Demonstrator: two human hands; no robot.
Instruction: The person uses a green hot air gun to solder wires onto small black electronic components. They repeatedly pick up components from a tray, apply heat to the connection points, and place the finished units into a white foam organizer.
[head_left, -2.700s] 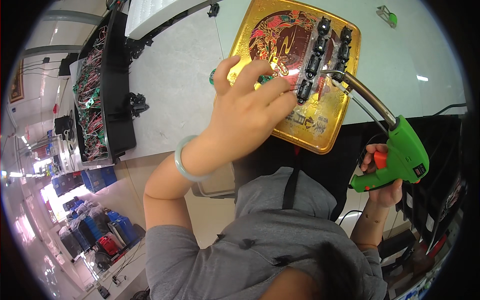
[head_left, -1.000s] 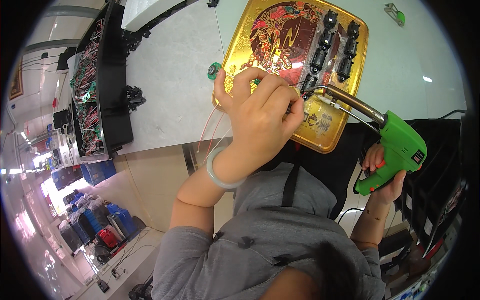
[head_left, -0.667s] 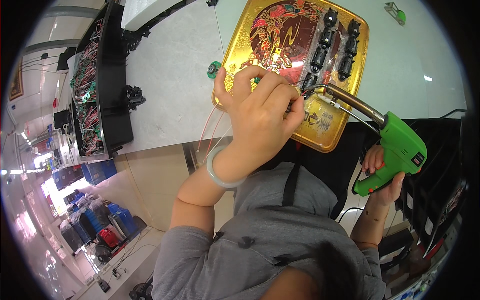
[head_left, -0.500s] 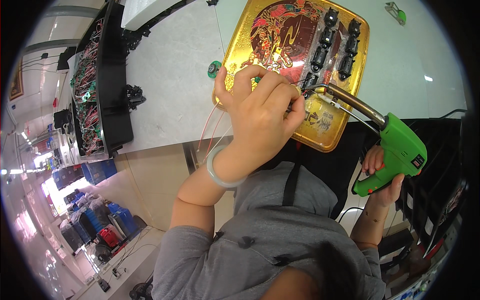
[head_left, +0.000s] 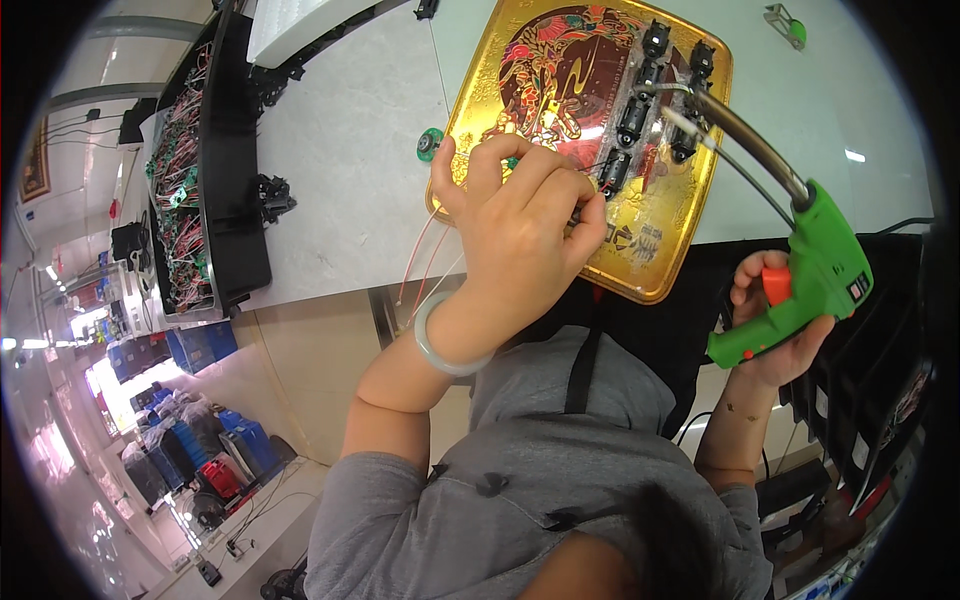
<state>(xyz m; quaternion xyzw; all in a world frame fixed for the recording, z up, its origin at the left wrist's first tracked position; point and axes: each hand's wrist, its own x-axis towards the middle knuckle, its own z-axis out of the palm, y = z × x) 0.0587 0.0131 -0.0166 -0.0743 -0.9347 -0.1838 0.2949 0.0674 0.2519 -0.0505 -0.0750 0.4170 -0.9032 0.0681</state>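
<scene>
My left hand (head_left: 525, 215) is closed in a pinch over the lower left of a gold decorated tin tray (head_left: 655, 285). What its fingers hold is mostly hidden; a bit of green shows between them. Thin red and white wires (head_left: 418, 250) trail out below the hand, and fine dark wires run from its fingertips to a small black plastic part (head_left: 614, 172). Several such parts stand in two rows on the tray. In my right hand (head_left: 790, 350) is a green soldering gun (head_left: 825, 250). Its tip hovers over the rows, and its red trigger shows beside my fingers.
A round green-rimmed part (head_left: 429, 144) lies at the tray's left edge. Further left stands a black bin (head_left: 235, 180) full of wired circuit boards, with loose black parts (head_left: 272, 198) beside it. A white foam block (head_left: 300, 30) and a small green-and-metal piece (head_left: 787, 27) lie farther off.
The soldering gun has lifted off the part near my left fingers, its tip moving up and right. More of the red trigger shows. My left hand has hardly moved; the tray has shifted slightly left.
</scene>
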